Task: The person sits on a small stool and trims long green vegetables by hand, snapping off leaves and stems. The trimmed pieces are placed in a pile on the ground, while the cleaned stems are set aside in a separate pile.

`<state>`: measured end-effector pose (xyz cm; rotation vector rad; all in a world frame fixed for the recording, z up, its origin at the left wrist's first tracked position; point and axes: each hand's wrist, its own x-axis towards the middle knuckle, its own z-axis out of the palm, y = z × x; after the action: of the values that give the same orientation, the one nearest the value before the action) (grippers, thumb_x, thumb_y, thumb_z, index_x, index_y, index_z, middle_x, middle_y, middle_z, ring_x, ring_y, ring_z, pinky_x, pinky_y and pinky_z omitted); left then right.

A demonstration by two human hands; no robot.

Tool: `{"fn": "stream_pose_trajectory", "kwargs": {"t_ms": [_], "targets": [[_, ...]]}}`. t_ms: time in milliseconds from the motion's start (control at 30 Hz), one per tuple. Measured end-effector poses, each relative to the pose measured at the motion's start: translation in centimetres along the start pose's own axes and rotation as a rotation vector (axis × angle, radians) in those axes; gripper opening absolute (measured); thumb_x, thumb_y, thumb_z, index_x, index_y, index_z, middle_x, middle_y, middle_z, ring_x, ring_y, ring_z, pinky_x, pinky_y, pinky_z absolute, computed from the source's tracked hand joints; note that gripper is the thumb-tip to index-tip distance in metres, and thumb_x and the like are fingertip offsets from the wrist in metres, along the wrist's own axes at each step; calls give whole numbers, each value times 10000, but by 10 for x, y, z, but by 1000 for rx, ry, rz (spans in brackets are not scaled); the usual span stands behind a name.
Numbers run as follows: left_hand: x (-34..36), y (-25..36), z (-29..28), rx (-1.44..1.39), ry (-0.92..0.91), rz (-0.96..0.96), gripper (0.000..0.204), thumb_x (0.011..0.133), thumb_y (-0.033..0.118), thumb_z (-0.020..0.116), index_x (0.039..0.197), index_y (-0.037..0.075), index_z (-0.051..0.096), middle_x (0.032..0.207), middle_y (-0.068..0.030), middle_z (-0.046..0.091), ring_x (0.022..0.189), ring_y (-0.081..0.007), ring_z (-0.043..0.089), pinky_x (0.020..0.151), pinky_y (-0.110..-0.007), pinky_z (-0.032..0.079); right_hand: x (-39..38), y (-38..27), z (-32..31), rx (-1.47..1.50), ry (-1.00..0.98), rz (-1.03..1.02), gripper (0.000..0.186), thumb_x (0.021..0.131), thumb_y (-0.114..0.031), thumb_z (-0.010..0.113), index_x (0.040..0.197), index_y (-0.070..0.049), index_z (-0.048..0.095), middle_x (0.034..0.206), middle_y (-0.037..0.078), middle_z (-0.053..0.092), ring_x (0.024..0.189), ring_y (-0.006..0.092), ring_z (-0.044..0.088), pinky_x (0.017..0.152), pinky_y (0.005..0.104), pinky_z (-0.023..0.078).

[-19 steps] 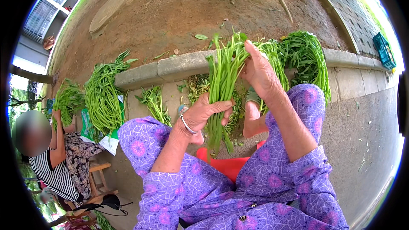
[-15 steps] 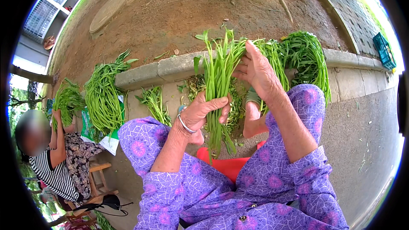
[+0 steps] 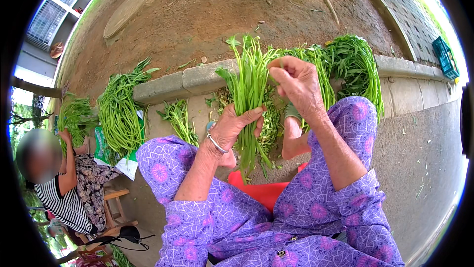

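My left hand [image 3: 234, 126], with a metal bangle at its wrist, is wrapped round the lower stems of a bunch of water spinach [image 3: 249, 77]. The bunch stands nearly upright between my knees, leafy tips at the top and stem ends hanging below the fist. At the upper right side of the bunch, my right hand [image 3: 298, 82] is closed in a pinch, thumb against fingers. What lies in that pinch is too small to make out. Under the bunch, loose trimmed leaves and stems [image 3: 271, 131] are scattered on the ground between my feet.
Large heaps of greens lie at the right [image 3: 353, 64] and left [image 3: 118, 114], with a small pile of greens [image 3: 180, 121] nearer. A stone kerb [image 3: 163, 88] runs across in front. At far left a seated person [image 3: 59, 188] handles greens. A teal crate [image 3: 444, 58] stands far right.
My right hand has gone from loosely spread fingers beside the bunch to a pinch at its upper right side. The bunch has shifted slightly left, still in my left hand.
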<state>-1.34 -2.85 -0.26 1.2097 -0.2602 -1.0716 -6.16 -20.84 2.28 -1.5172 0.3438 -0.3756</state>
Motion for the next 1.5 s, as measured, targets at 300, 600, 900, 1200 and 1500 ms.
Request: {"fn": "stream_pose_trajectory", "kwargs": {"t_ms": [300,600,900,1200,1500], "targets": [[6,-7,2,-13,64,78,154,871,174,652,948,57,586,712,-39,603,596,-138,593,530,-265,491,-11,15,18,-569,-13,-298,165,766,-98,601,906,-27,650,716,125,635,625,282,623,580,371,495],[12,-24,4,-1,150,176,95,879,131,630,919,44,631,784,-23,635,650,-102,600,555,-241,489,-15,22,25,-594,-25,-264,123,766,-125,629,783,-4,627,642,116,614,577,244,617,556,352,488],[11,-22,7,189,198,121,222,906,216,605,1058,54,611,963,-5,632,859,-84,590,719,-255,495,-15,28,35,-491,18,-27,182,813,-136,632,749,34,617,553,94,595,399,156,560,438,297,450],[15,-18,8,-399,112,-33,373,949,364,496,1113,34,556,903,-90,649,781,-189,647,699,-325,554,-12,20,25,-206,-92,130,181,816,-117,619,755,52,602,591,28,572,445,67,494,372,248,383],[18,-26,0,-515,135,-66,361,960,314,461,1139,13,548,935,-102,648,786,-206,649,738,-340,551,-11,19,23,-218,-197,129,167,814,-103,617,735,43,597,554,25,543,428,81,512,383,241,390]]}}
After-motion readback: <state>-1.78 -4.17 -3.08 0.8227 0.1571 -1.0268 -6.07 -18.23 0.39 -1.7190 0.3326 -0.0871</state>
